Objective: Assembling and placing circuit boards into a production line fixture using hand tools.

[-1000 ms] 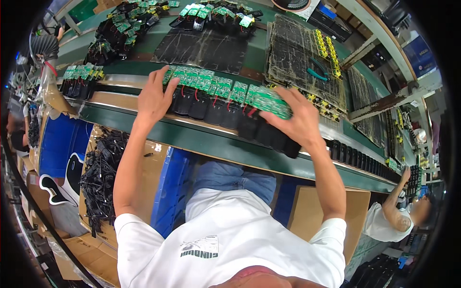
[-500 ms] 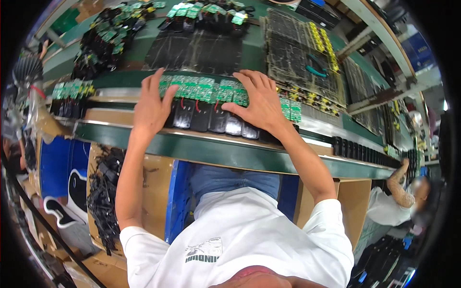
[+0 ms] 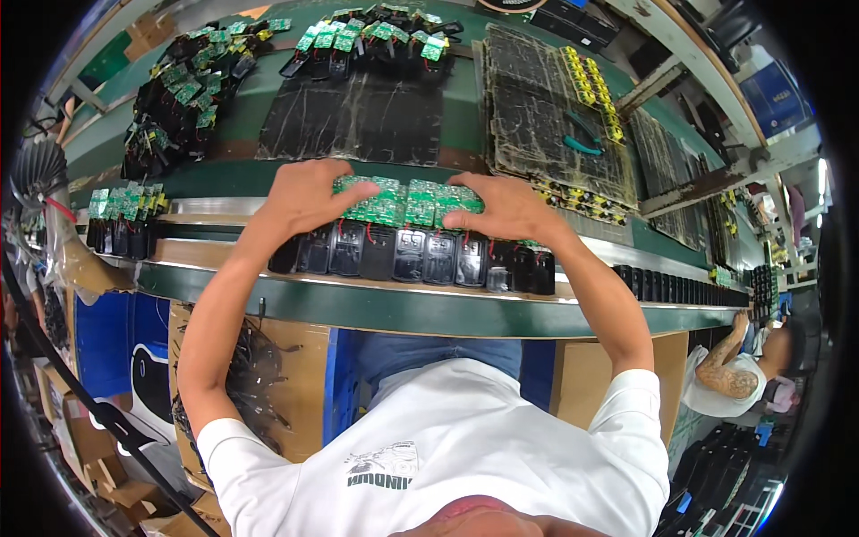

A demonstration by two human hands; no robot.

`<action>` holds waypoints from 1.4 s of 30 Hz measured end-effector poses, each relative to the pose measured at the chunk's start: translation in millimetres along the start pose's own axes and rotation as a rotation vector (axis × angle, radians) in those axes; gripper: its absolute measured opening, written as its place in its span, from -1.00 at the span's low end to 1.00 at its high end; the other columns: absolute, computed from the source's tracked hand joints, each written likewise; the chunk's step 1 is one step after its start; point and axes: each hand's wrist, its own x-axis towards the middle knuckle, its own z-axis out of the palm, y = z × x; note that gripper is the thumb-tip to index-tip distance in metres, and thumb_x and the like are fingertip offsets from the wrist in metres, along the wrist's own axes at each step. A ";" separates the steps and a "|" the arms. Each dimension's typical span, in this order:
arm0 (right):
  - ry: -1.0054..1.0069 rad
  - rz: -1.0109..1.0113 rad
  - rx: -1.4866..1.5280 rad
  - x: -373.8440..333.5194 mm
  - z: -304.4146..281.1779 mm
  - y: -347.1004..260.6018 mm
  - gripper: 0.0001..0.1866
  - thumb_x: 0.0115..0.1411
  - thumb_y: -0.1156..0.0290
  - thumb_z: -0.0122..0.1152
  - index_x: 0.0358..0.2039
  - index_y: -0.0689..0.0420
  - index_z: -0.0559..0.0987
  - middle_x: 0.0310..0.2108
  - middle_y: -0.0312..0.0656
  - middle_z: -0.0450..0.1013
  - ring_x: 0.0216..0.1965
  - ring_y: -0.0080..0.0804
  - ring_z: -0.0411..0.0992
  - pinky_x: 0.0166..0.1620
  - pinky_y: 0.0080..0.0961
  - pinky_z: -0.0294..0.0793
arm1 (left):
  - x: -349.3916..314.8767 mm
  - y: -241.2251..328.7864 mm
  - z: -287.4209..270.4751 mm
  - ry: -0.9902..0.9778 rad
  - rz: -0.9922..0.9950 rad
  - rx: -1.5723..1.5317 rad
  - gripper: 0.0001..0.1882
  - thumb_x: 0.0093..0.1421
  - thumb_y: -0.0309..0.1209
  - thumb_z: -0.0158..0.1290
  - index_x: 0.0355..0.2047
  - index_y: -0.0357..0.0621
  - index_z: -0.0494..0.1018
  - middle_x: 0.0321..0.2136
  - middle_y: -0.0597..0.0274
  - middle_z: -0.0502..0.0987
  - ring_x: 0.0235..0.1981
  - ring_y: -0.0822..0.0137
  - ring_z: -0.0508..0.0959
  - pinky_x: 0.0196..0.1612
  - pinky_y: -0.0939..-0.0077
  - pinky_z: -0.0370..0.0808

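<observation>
A row of green circuit boards lies along the bench rail in front of me. Red wires run from the boards to black plastic housings standing side by side below them. My left hand is closed at the row's left part, its thumb on top of the boards and its fingers curled at their far edge. At the right part, my right hand grips boards between thumb and fingers. Both palms hide some boards. A gap shows between two groups of housings near the middle.
Beyond the row lies a dark scuffed mat. Piles of wired boards sit far left. Teal pliers rest on stacked dark sheets. More black housings line the rail rightward, near a co-worker's tattooed arm.
My hands have gone from spread over the boards to closed around them. More housings show at both ends of the row. The head view has shifted slightly.
</observation>
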 end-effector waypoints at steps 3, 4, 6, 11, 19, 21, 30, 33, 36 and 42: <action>-0.036 0.004 0.040 6.4 3.7 0.9 -0.20 0.23 -0.31 0.26 0.24 0.07 0.53 0.01 -0.12 0.63 -0.04 -0.07 0.59 0.07 -0.22 0.50 | -3.5 9.8 3.5 0.037 -0.003 0.014 -0.21 0.19 0.40 0.05 -0.13 -0.14 0.68 -0.30 0.11 0.72 -0.27 -0.02 0.67 -0.11 0.23 0.56; -0.034 -0.011 0.071 9.5 5.2 2.8 -0.21 0.22 -0.29 0.28 0.23 0.08 0.53 0.00 -0.11 0.63 -0.05 -0.09 0.60 0.06 -0.23 0.51 | -5.8 11.7 4.2 0.050 -0.008 0.015 -0.23 0.17 0.39 0.09 -0.13 -0.13 0.67 -0.27 0.12 0.71 -0.25 0.00 0.67 -0.11 0.24 0.56; -0.029 -0.043 0.133 15.1 6.9 5.3 -0.22 0.22 -0.26 0.31 0.22 0.11 0.54 -0.03 -0.11 0.65 -0.08 -0.13 0.60 0.05 -0.25 0.51 | -7.4 13.6 4.1 0.077 -0.018 0.017 -0.25 0.12 0.37 0.16 -0.13 -0.12 0.67 -0.23 0.12 0.70 -0.22 0.02 0.66 -0.10 0.26 0.55; -0.125 -0.002 0.275 20.8 6.4 4.9 -0.14 0.17 -0.34 0.32 0.24 0.11 0.56 0.03 -0.05 0.63 -0.02 -0.11 0.60 0.07 -0.24 0.54 | 4.0 10.1 -0.3 -0.038 0.091 -0.123 -0.20 -0.02 0.37 0.27 -0.06 -0.08 0.67 -0.19 0.13 0.70 -0.23 0.06 0.67 -0.09 0.27 0.56; -0.317 -0.014 0.374 39.8 -6.3 -0.2 -0.14 0.14 -0.24 0.42 0.20 0.24 0.57 0.09 -0.04 0.59 0.02 -0.20 0.55 0.12 -0.32 0.51 | 24.9 11.9 -20.6 -0.395 -0.009 -0.290 -0.25 -0.07 0.24 0.33 -0.03 -0.07 0.70 -0.30 0.25 0.71 -0.36 0.24 0.59 -0.19 0.36 0.53; -0.432 0.020 0.387 45.3 -10.5 -0.7 -0.01 0.10 -0.34 0.40 0.24 0.29 0.54 0.17 0.03 0.55 0.12 -0.11 0.54 0.20 -0.29 0.50 | 31.4 13.3 -24.5 -0.532 -0.042 -0.326 -0.27 -0.07 0.20 0.34 -0.03 -0.07 0.71 -0.36 0.28 0.70 -0.41 0.29 0.55 -0.23 0.40 0.50; -0.409 0.022 0.534 51.2 3.1 15.9 -0.15 0.11 -0.15 0.51 0.19 0.28 0.59 0.08 -0.11 0.59 0.05 -0.28 0.50 0.17 -0.39 0.45 | 34.1 6.6 -13.7 -0.483 0.062 -0.436 -0.33 -0.02 0.14 0.36 -0.05 -0.11 0.72 -0.44 0.35 0.67 -0.46 0.37 0.49 -0.29 0.45 0.47; -0.395 0.035 0.557 53.1 0.7 14.8 -0.23 0.12 -0.06 0.54 0.17 0.24 0.61 0.03 -0.18 0.62 -0.01 -0.35 0.51 0.13 -0.44 0.45 | 31.1 6.3 -15.7 -0.446 0.057 -0.470 -0.35 -0.02 0.09 0.38 -0.05 -0.13 0.71 -0.43 0.36 0.67 -0.46 0.39 0.49 -0.30 0.47 0.46; -0.388 0.088 0.577 53.2 -4.8 6.7 -0.27 0.11 0.03 0.57 0.18 0.22 0.62 0.05 -0.21 0.61 0.00 -0.38 0.50 0.13 -0.46 0.44 | 26.8 7.9 -19.3 -0.411 -0.002 -0.510 -0.41 0.00 -0.04 0.42 -0.06 -0.18 0.71 -0.43 0.36 0.68 -0.47 0.44 0.48 -0.31 0.52 0.45; -0.358 -0.059 0.640 58.5 -22.5 -6.4 -0.17 0.07 -0.10 0.56 0.22 0.22 0.59 0.11 -0.11 0.58 0.05 -0.29 0.52 0.14 -0.38 0.48 | 25.3 -9.9 -20.7 -0.302 0.032 -0.765 -0.44 -0.01 -0.04 0.40 -0.09 -0.19 0.72 -0.48 0.34 0.66 -0.48 0.43 0.46 -0.32 0.52 0.45</action>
